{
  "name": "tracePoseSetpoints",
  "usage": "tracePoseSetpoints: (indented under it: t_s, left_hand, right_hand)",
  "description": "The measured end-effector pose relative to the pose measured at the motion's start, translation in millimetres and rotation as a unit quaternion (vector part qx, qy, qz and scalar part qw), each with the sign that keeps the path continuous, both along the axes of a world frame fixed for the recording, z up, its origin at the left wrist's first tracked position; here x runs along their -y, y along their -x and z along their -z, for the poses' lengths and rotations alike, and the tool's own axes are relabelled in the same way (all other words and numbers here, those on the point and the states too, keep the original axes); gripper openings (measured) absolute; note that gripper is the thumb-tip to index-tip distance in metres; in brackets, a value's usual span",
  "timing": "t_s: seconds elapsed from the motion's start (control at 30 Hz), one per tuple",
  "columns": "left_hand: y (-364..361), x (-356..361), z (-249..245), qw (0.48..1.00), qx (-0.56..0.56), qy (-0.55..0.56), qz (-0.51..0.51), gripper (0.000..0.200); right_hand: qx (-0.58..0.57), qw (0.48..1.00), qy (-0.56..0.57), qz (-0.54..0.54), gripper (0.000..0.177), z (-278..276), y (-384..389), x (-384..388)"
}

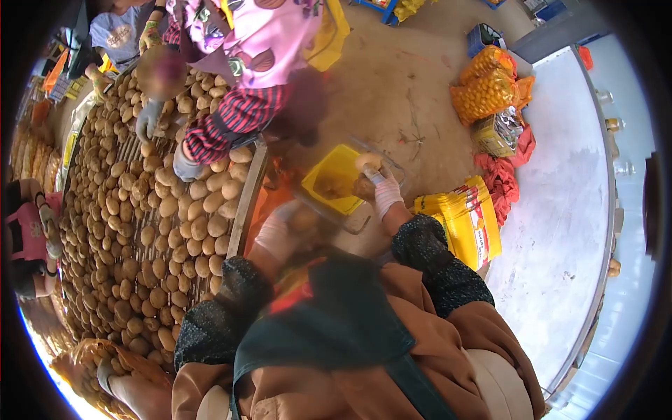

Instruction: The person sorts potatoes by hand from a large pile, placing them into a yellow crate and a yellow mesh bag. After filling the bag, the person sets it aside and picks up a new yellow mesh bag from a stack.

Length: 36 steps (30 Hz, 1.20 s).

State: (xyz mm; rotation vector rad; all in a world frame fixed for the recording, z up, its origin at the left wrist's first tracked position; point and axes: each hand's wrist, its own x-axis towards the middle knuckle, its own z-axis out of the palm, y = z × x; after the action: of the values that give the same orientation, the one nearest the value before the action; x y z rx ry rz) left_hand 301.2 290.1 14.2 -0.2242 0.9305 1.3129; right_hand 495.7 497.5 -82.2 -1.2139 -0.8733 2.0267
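My right hand (386,192), in a whitish glove, grips a potato (368,162) by the far side of a yellow bag (329,175). A second, browner potato (363,187) shows right beside its fingers. The bag hangs open in a metal frame (357,225), its inside in shadow. My left hand (274,232), gloved too and smeared by motion, is closed around a potato (303,218) on the near left side of the bag, close to the sorting table's edge.
Many potatoes (168,206) cover the slatted table (245,210) on my left. Co-workers' gloved hands (187,166) reach over it. Folded yellow bags (465,220) lie right of me, near filled orange net sacks (486,91) and a long white surface (553,231).
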Motion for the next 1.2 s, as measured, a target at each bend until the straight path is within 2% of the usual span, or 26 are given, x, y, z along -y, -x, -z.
tracePoseSetpoints:
  t_s: [0.07,0.1,0.17,0.2,0.23,0.27,0.3,0.37,0.43,0.47,0.53,0.6,0.63,0.7,0.73,0.83,0.87,0.93,1.0,1.07,1.1,1.13,1.17,1.2]
  left_hand:
    - [-10,-13,40,0.997,0.066,-0.038,-0.020,0.034]
    - [-17,-17,72,0.992,0.090,-0.078,-0.035,0.034]
    - [-13,-41,-17,0.951,0.291,-0.100,-0.012,0.045]
    - [-12,-42,-27,0.981,0.169,-0.095,-0.026,0.046]
    - [-14,-41,-39,0.996,0.031,-0.072,-0.028,0.049]
    - [-13,-42,-47,0.994,-0.100,-0.031,-0.024,0.053]
    - [-15,-42,-13,0.996,-0.082,-0.019,0.030,0.053]
    - [-5,-25,-17,0.989,-0.125,-0.011,0.076,0.064]
    - [7,-10,-26,0.978,-0.169,0.024,0.119,0.068]
    - [11,-2,-44,0.984,-0.153,0.017,0.092,0.073]
    - [18,11,-41,0.979,-0.190,-0.012,0.068,0.074]
    - [27,26,-30,0.970,-0.227,-0.059,0.058,0.069]
    - [32,35,-30,0.971,-0.229,-0.046,0.043,0.067]
    - [47,56,-32,0.972,-0.235,-0.021,0.015,0.062]
    - [53,68,-29,0.972,-0.232,-0.018,-0.002,0.060]
    - [89,106,-18,0.972,-0.226,-0.024,-0.064,0.057]
    - [104,119,-12,0.971,-0.222,-0.027,-0.085,0.056]
    - [154,146,-2,0.963,-0.227,-0.049,-0.137,0.053]
    - [241,172,-5,0.924,-0.304,-0.141,-0.181,0.052]
    - [338,196,-46,0.860,-0.365,-0.261,-0.243,0.050]
    - [346,196,-117,0.862,-0.259,-0.239,-0.364,0.063]
    - [353,196,-187,0.829,-0.164,-0.221,-0.486,0.076]
    - [375,192,-195,0.755,-0.278,-0.164,-0.571,0.079]
    - [379,193,-191,0.741,-0.332,-0.154,-0.563,0.074]
  right_hand:
    - [0.051,0.997,-0.050,0.007,0.053,-10,7,0]
    - [0.157,0.984,-0.086,0.005,0.053,-9,6,-3]
    - [0.207,0.970,-0.129,-0.017,0.055,-20,2,-4]
    - [0.162,0.982,-0.092,0.020,0.045,-37,11,-1]
    - [0.108,0.987,-0.119,0.010,0.036,-42,24,-6]
    - [0.045,0.991,-0.122,0.028,0.032,-27,21,-14]
    - [0.075,0.985,-0.155,0.027,0.033,-27,19,-14]
    - [0.168,0.950,-0.259,-0.053,0.039,-21,14,-13]
    - [0.145,0.958,-0.180,-0.171,0.044,-55,29,9]
    - [0.138,0.954,-0.137,-0.229,0.047,-68,39,24]
    - [0.230,0.857,-0.236,-0.396,0.050,-69,61,43]
    - [0.241,0.735,-0.372,-0.513,0.046,-102,96,71]
    - [0.202,0.720,-0.364,-0.556,0.052,-108,110,81]
    - [0.085,0.722,-0.337,-0.599,0.058,-129,133,96]
    - [0.077,0.681,-0.381,-0.621,0.058,-132,140,97]
    - [0.060,0.795,-0.122,-0.591,0.050,-120,146,96]
    - [0.047,0.813,-0.104,-0.571,0.047,-121,146,95]
    - [0.093,0.827,-0.088,-0.548,0.046,-109,147,99]
    - [0.140,0.829,-0.045,-0.539,0.040,-115,153,99]
    - [0.133,0.822,-0.023,-0.554,0.038,-107,152,100]
    - [0.129,0.819,-0.009,-0.560,0.038,-103,150,103]
    - [0.122,0.807,-0.023,-0.577,0.036,-106,151,108]
    - [0.130,0.795,-0.037,-0.591,0.036,-110,151,109]
    - [0.135,0.783,-0.051,-0.605,0.036,-113,153,111]
